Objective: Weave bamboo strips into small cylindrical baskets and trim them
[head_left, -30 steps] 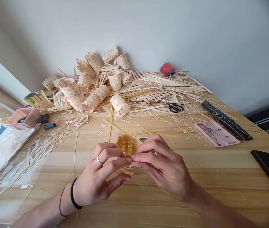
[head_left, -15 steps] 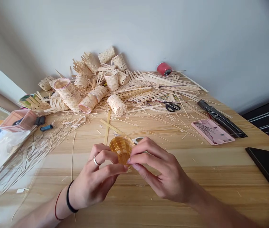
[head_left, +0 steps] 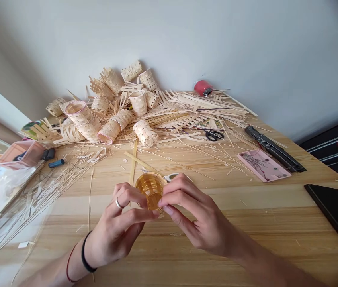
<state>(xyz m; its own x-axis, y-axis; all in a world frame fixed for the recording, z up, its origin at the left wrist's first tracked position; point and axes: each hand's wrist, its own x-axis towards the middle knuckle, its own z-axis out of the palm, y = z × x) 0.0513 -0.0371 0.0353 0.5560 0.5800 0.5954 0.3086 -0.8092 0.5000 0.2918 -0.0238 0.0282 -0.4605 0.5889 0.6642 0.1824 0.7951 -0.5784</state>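
Now left hand (head_left: 118,227) and right hand (head_left: 198,219) pinch the small basket (head_left: 151,190) between them.

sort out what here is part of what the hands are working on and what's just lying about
In hand: small woven basket, left hand, right hand.

Lying about: scissors, red spool, pink tray, finished baskets, loose strips.

Two bare forearms; left hand (head_left: 118,229) wears a silver ring (head_left: 118,204), its wrist a black band (head_left: 85,253) and red string (head_left: 69,265).
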